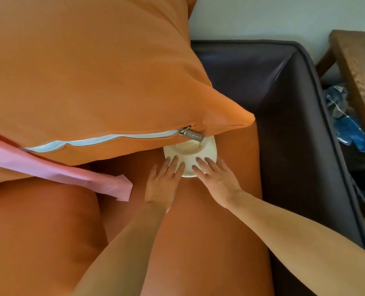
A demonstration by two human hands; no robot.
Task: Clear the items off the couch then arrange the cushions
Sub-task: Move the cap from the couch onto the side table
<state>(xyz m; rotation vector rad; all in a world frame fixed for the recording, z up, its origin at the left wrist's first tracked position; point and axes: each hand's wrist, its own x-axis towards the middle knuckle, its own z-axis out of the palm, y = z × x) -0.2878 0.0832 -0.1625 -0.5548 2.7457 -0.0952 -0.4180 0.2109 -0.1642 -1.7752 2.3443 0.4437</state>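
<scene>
A cream plate [210,153] lies on the orange couch seat [209,231], its far half hidden under the corner of a big orange cushion [92,71] with a pale zip. My left hand [164,184] and my right hand [214,178] reach side by side to the plate's near rim, fingers straight and resting on it. A pink folded sheet [70,171] lies across the seat to the left, tucked under the cushion.
The couch's dark brown arm and back [294,124] rise on the right. Beyond it stands a wooden table [360,67] with blue plastic bags [348,129] below. Another orange cushion [38,242] fills the lower left.
</scene>
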